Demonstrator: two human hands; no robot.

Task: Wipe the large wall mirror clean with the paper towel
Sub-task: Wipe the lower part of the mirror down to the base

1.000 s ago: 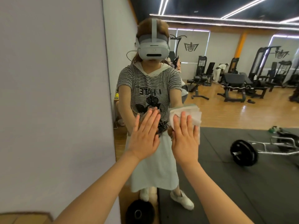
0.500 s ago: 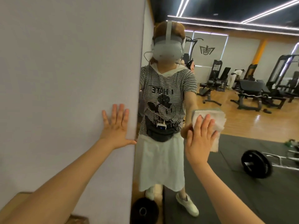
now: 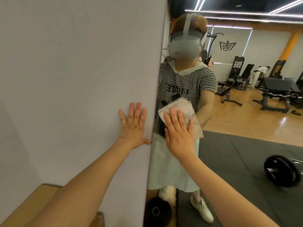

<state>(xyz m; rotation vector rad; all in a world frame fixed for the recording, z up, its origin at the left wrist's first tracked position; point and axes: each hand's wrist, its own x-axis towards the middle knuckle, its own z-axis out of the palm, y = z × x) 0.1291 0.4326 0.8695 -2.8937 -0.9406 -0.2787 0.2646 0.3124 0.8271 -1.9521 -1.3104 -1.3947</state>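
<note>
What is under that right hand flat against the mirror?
A folded paper towel lies under the right hand, pressed flat to the wall mirror. Its upper and right parts stick out past the fingers. The glass beneath the towel is covered, so its cleanliness cannot be seen.

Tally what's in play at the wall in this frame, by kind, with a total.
Hands: 2, left hand flat on the wall, right hand pressing the towel
Paper towels: 1
Mirrors: 1
Total: 4
</note>
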